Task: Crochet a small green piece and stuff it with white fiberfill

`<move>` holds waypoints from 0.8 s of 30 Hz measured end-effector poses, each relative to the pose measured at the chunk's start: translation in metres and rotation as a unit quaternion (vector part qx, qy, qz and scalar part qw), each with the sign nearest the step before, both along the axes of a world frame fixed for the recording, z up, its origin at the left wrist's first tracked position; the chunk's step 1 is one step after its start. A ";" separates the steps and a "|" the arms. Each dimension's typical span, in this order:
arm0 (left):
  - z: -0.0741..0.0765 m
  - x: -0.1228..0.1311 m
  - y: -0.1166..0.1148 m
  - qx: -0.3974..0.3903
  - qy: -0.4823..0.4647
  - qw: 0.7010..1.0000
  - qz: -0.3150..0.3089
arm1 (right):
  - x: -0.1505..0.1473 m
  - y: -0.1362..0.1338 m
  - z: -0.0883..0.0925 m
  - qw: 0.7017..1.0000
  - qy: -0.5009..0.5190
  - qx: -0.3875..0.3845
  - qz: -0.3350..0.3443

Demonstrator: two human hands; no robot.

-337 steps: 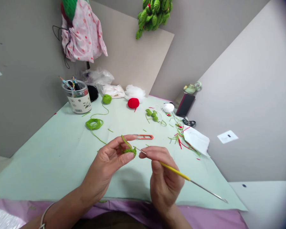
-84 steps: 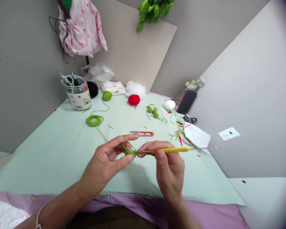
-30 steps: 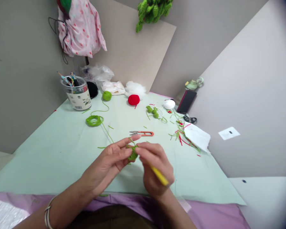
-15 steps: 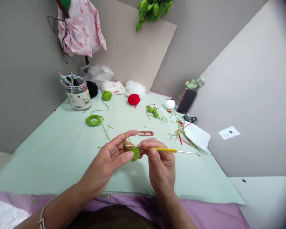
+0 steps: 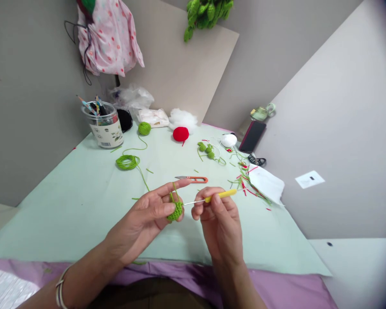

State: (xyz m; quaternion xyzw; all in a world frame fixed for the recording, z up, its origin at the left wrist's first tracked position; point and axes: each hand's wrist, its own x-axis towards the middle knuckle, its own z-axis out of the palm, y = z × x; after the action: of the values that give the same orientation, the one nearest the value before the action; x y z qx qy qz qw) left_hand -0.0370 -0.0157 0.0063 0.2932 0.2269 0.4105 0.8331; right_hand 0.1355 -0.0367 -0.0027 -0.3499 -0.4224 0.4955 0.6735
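Observation:
Between thumb and fingers, my left hand (image 5: 149, 212) pinches a small green crochet piece (image 5: 175, 211). Green yarn (image 5: 174, 189) loops over its raised index finger and trails back to a loose coil (image 5: 128, 162) on the table. My right hand (image 5: 220, 214) is closed around the yellow handle of a crochet hook (image 5: 223, 195). The hook's thin metal shaft points left, its tip at the right edge of the green piece. Whether the tip is inside a stitch I cannot tell. Just beyond my hands lie orange thread snips (image 5: 197, 179).
At the back stand a pen tub (image 5: 106, 132), a green yarn ball (image 5: 144, 128), a red yarn ball (image 5: 180, 134) and white stuffing (image 5: 182, 119). Small green crochet pieces (image 5: 209, 151), yarn scraps (image 5: 244, 180), white paper (image 5: 266, 182) and a phone (image 5: 252, 136) lie to the right.
My right hand has moved slightly right with the hook, whose shaft now shows between the hands. The green piece has shifted a little left, and more of the snips shows.

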 end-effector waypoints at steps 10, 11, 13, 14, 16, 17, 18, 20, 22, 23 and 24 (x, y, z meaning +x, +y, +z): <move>-0.002 0.003 -0.008 0.089 0.139 0.982 0.090 | -0.005 0.001 -0.003 0.999 -0.020 0.027 -0.002; -0.002 0.002 -0.008 0.092 0.136 0.982 0.093 | -0.004 0.002 -0.001 1.000 -0.008 0.027 0.005; 0.000 0.001 -0.008 0.090 0.137 0.982 0.095 | -0.003 0.003 0.003 1.000 -0.001 0.023 0.018; 0.000 0.001 -0.007 0.088 0.141 0.981 0.098 | -0.002 0.003 0.004 1.000 -0.005 0.021 0.021; 0.001 0.001 -0.007 0.092 0.150 0.979 0.105 | 0.000 0.003 0.005 0.999 -0.019 0.024 0.022; 0.001 0.001 -0.007 0.095 0.155 0.977 0.107 | 0.001 0.002 0.005 0.999 -0.027 0.029 0.022; 0.001 0.001 -0.007 0.098 0.158 0.977 0.106 | 0.002 0.001 0.004 0.998 -0.036 0.035 0.022; 0.001 0.001 -0.007 0.104 0.165 0.975 0.108 | 0.003 -0.001 0.002 0.997 -0.063 0.053 0.013; -0.001 0.000 -0.007 0.114 0.174 0.971 0.115 | 0.004 -0.005 0.001 0.991 -0.111 0.077 -0.012; -0.002 -0.001 -0.007 0.123 0.178 0.969 0.122 | 0.004 -0.007 0.002 0.985 -0.143 0.093 -0.028; -0.004 -0.001 -0.007 0.134 0.181 0.966 0.130 | 0.004 -0.010 0.002 0.977 -0.178 0.114 -0.043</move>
State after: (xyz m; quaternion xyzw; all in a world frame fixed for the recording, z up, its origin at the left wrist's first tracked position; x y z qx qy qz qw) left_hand -0.0380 -0.0231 0.0025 0.4399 0.3528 0.4819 0.6707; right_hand 0.1395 -0.0463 -0.0007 -0.3712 -0.5737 0.3449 0.6435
